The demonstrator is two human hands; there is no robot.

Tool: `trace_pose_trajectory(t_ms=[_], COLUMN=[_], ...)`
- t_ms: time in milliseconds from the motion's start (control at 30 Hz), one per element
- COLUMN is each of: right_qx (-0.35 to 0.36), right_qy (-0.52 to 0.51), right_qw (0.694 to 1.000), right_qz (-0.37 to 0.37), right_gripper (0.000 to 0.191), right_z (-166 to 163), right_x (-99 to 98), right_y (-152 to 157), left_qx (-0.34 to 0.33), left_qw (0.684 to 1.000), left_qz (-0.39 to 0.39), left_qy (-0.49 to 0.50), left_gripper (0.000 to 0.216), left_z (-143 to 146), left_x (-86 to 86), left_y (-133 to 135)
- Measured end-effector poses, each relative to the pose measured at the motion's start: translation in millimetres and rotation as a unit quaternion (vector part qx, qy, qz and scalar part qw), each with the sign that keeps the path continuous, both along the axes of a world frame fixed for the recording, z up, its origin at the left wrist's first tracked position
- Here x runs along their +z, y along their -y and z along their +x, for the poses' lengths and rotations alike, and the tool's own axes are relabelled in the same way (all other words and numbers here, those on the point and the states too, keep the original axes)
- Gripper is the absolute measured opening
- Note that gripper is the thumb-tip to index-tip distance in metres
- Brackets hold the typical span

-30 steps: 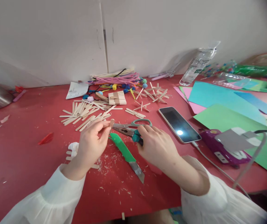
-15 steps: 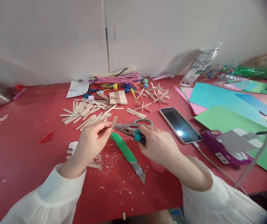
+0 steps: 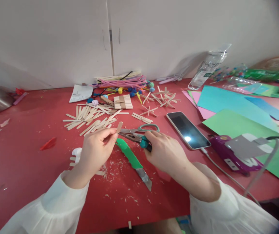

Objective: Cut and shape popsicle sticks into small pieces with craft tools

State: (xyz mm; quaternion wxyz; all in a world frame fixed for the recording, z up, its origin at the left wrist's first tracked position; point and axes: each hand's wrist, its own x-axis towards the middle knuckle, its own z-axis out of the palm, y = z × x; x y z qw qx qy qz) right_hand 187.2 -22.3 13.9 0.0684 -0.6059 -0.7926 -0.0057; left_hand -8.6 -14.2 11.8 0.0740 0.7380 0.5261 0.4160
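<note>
My left hand [image 3: 96,150] pinches a short wooden craft stick [image 3: 119,127] and holds it up just above the red table [image 3: 27,146]. My right hand [image 3: 165,152] is closed on the teal grips of a pair of pliers [image 3: 135,137], whose metal jaws point left and meet the stick near its lower end. A pair of scissors with pale green handles [image 3: 143,128] lies right behind the pliers. Under both hands lies a green utility knife [image 3: 132,159] with its blade out toward me, among wood shavings.
A heap of craft sticks [image 3: 90,118] and a small stick panel [image 3: 122,101] lie behind my hands, with pink pipe cleaners [image 3: 122,82] by the wall. To the right: a phone [image 3: 187,129] on a cable, a purple glue gun [image 3: 234,152], coloured paper sheets [image 3: 236,107].
Over the last second my left hand has tilted the stick slightly more upright; the pliers have stayed at it. Little else has moved.
</note>
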Motion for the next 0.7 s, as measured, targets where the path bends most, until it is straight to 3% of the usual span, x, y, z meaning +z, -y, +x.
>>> trace_pose_trajectory(t_ms=[267, 700], right_qx=[-0.019, -0.013], right_qy=[0.028, 0.033], right_qw=[0.999, 0.999], right_qz=[0.0, -0.002], right_gripper=[0.015, 0.014], right_z=[-6.2, -9.7], right_x=[2.4, 1.9], right_y=[6.2, 9.4], left_qx=[0.019, 0.025], left_qw=[0.997, 0.997], left_qz=[0.069, 0.056], left_qy=[-0.024, -0.044], left_gripper=[0.013, 0.014], left_z=[4.5, 5.8], left_x=[-0.9, -0.6], left_y=[1.8, 4.3])
